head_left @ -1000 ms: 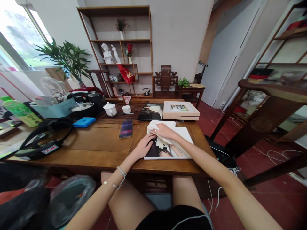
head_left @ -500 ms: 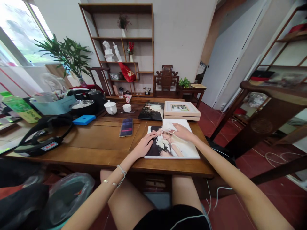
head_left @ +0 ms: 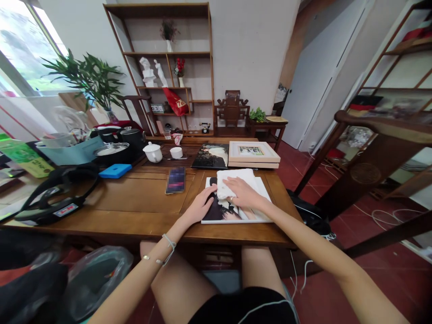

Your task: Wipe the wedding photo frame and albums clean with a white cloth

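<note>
A wedding photo panel (head_left: 222, 211) lies flat near the front edge of the wooden table. My left hand (head_left: 200, 204) rests on its left edge with the fingers stretched out. Under my right hand (head_left: 245, 193) is a folded white cloth (head_left: 245, 174), pressed against the panel's upper middle. The fingers lie along the cloth, which covers most of the pictured faces. Just left of the panel is a phone (head_left: 176, 180).
Behind the panel are a dark photo album (head_left: 209, 156) and stacked pale frames (head_left: 254, 153). A lidded white cup (head_left: 153, 153), a small bowl (head_left: 176, 153), a blue box (head_left: 115, 171) and a black strap (head_left: 60, 198) stand leftward. A wooden chair (head_left: 357, 166) is at right.
My right hand has slid the white cloth left and slightly toward me across the panel, over the pictured faces. My left hand stays at the panel's left edge.
</note>
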A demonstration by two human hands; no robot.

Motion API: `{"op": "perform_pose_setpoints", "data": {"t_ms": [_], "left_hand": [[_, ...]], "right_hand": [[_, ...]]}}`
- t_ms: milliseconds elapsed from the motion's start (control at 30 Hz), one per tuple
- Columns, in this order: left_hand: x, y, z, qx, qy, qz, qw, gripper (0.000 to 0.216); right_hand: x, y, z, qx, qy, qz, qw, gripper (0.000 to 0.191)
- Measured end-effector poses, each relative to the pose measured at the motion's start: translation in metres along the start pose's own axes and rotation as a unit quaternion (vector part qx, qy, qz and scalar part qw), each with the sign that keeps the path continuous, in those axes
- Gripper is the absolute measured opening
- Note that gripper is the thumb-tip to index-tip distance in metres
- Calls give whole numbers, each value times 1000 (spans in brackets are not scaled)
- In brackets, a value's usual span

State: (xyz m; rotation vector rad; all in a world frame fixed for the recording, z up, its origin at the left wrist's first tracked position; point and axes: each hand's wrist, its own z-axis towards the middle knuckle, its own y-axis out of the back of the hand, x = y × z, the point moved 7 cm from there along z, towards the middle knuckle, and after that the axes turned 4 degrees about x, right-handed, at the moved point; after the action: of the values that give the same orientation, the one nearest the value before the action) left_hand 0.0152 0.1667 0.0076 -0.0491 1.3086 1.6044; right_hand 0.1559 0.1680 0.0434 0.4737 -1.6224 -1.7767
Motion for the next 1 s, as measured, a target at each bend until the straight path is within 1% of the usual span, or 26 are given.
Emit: {"op": "perform_pose_setpoints", "data": {"t_ms": [133, 233, 300, 367, 467, 600, 700, 767, 833, 933, 1000], "left_hand": [[3, 2, 0, -23, 11, -11, 1000, 45], [4, 1, -1, -27, 8, -30, 999, 44], [4, 0, -1, -22, 2, -39, 999, 45], [6, -2, -2, -14, 7, -36, 999, 44], [8, -3, -2, -3, 23, -18, 1000, 45], [7, -3, -2, 3, 29, -5, 1000, 47], [6, -4, -2, 10, 26, 0, 1000, 46], [5, -5, -2, 12, 22, 1, 1000, 46], [6, -5, -1, 11, 23, 3, 1000, 46], [7, -5, -1, 7, 26, 5, 1000, 45], [7, -5, -1, 8, 27, 3, 1000, 45]], "right_hand": [[40, -10, -37, 4, 1, 2, 1000, 62], [73, -11, -65, 9, 29, 9, 999, 65], [82, -12, -72, 22, 47, 19, 998, 66], [73, -14, -69, 29, 45, 27, 998, 65], [35, -12, -49, 14, 11, 30, 999, 66], [-18, -3, -19, -16, -45, 23, 999, 65], [-39, 3, -6, -26, -81, 19, 996, 63], [-38, 4, -5, -26, -87, 15, 996, 62], [-25, 2, -12, -19, -68, 11, 997, 61], [11, -6, -36, 1, -17, 4, 1000, 62], [38, -10, -57, 18, 18, -1, 1000, 68]]}}
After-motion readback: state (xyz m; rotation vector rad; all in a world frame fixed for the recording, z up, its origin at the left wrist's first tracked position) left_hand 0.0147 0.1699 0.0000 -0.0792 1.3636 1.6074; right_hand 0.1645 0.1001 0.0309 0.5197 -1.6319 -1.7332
